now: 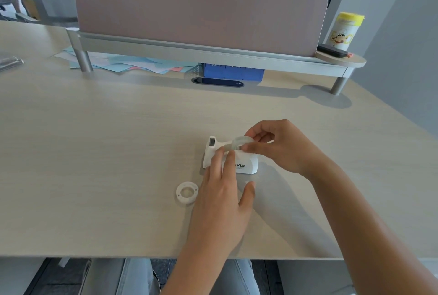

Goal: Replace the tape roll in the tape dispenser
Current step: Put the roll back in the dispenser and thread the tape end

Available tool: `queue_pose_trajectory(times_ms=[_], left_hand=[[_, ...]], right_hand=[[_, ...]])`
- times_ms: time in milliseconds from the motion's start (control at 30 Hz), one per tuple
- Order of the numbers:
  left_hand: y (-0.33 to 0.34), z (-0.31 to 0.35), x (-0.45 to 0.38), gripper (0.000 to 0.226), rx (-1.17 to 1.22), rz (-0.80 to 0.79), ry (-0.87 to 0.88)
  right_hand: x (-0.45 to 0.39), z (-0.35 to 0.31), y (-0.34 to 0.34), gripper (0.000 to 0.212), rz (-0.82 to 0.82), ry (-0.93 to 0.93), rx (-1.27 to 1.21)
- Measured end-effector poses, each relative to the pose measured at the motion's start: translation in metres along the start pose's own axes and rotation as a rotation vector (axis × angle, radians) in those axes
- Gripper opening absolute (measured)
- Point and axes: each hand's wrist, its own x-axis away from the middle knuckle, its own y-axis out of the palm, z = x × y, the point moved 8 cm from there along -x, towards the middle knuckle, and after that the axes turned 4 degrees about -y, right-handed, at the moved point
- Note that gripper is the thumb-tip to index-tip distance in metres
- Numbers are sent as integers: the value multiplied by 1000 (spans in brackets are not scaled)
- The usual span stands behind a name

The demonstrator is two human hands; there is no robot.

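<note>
A white tape dispenser stands on the pale wooden desk, its cutter end pointing left. My right hand pinches a clear tape roll just above the dispenser's cradle. My left hand reaches from below; its fingertips touch the loose tape end by the dispenser's near side, thumb spread apart. A white ring-shaped empty core lies flat on the desk to the left of my left hand.
A raised shelf with a pink divider panel runs along the back. Under it lie blue paper sheets and a blue box. A yellow-lidded canister and a dark object stand at the shelf's right end.
</note>
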Motion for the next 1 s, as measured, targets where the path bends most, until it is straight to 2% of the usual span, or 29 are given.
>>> queue_pose_trajectory(times_ms=[167, 300, 467, 667, 867, 1000], left_hand=[[0, 1, 1, 65, -17, 3, 7], [0, 1, 0, 66, -24, -2, 3], [0, 1, 0, 67, -23, -3, 3], [1, 2, 1, 69, -32, -11, 2], [3, 2, 1, 73, -52, -27, 7], [3, 3, 1, 78, -83, -46, 8]], right_hand=[[-1, 0, -2, 15, 16, 26, -4], [5, -7, -3, 13, 98, -47, 111], [11, -10, -6, 7, 118, -91, 195], [5, -17, -5, 9, 63, -84, 253], [-7, -25, -3, 17, -51, -42, 418], [-12, -24, -5, 16, -65, -11, 412]])
